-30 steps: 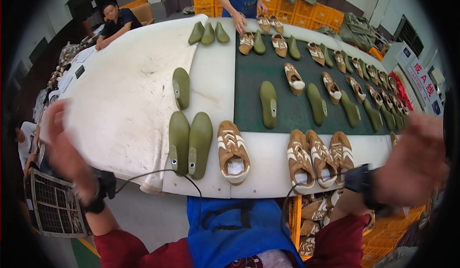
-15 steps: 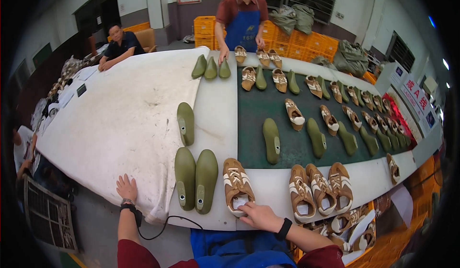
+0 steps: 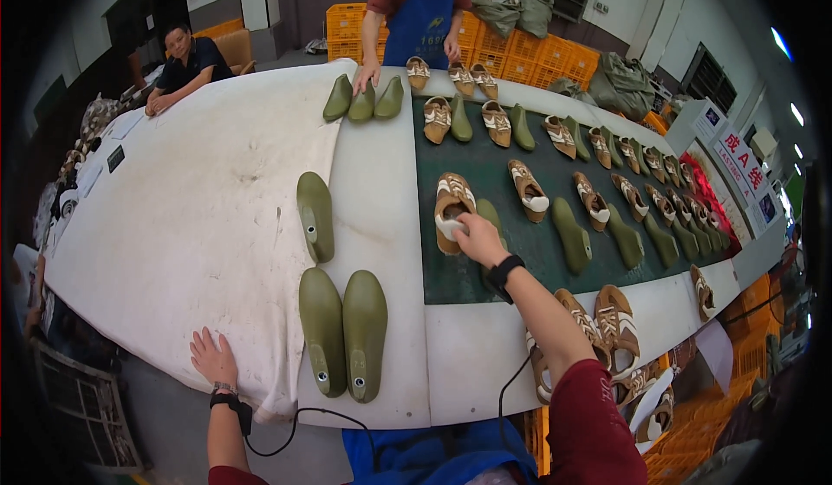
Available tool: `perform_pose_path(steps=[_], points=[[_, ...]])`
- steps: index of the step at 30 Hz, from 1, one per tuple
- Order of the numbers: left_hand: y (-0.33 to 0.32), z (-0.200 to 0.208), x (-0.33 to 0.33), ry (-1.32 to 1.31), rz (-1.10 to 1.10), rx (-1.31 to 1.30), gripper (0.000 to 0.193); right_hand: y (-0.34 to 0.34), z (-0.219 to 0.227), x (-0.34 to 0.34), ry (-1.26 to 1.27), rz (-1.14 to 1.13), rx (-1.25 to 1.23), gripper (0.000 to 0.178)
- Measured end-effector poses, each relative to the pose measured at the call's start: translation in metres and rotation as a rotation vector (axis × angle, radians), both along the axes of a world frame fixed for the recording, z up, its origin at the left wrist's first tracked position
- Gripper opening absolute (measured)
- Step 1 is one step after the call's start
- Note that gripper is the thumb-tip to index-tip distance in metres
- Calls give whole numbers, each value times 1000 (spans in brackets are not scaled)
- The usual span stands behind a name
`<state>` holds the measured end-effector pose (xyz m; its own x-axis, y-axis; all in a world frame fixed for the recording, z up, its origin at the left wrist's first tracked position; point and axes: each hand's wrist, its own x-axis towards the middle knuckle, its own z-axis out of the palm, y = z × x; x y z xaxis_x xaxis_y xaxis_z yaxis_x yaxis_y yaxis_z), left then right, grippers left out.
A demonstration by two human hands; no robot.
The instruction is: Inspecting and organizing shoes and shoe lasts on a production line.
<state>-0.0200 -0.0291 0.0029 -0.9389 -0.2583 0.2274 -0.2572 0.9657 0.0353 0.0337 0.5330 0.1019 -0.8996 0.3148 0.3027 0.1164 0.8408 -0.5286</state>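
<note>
My right hand [image 3: 479, 240] grips a brown and white sneaker [image 3: 452, 195] by its heel opening, over the near left end of the green mat. Beside it lies a green shoe last [image 3: 488, 216], partly hidden by that hand and wrist. My left hand [image 3: 214, 359], palm down with fingers spread, rests on the white cloth [image 3: 173, 242] and holds nothing. Two green shoe lasts [image 3: 365, 333] stand side by side on the white table strip between my hands, and a single last [image 3: 315, 216] lies just beyond them.
Rows of sneakers and lasts fill the green mat [image 3: 451, 281]. More sneakers [image 3: 617, 325] sit at the near edge, partly behind my right arm. A co-worker's hand [image 3: 367, 76] touches lasts across the table. Another person [image 3: 186, 65] sits at far left. Orange crates [image 3: 555, 56] stand behind.
My right hand has carried the sneaker from the near table edge forward onto the green mat. The co-worker's hand has shifted from the right last to the middle one. My left hand stays flat.
</note>
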Motion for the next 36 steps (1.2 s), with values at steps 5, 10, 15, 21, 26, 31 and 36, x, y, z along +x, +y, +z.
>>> perform_pose_path(steps=[5,10,15,21,26,31,36], points=[[3,1,0,3,4,19,48,41,-45,-42,-113,-45,33,35],[3,2,2,-11,2,16,48,24,-56,-12,-173,7,13,38],[2,1,-2,-19,21,23,49,-25,-47,32,-152,245,7,26],[3,1,-5,16,29,4,49,-138,13,66,-150,571,-53,32],[6,-3,-9,64,-4,19,49,-211,11,60,12,774,118,40],[-4,-2,-2,124,25,62,48,-252,-3,57,88,839,163,43],[0,-2,1,120,15,124,50,-255,-9,46,55,858,160,35]])
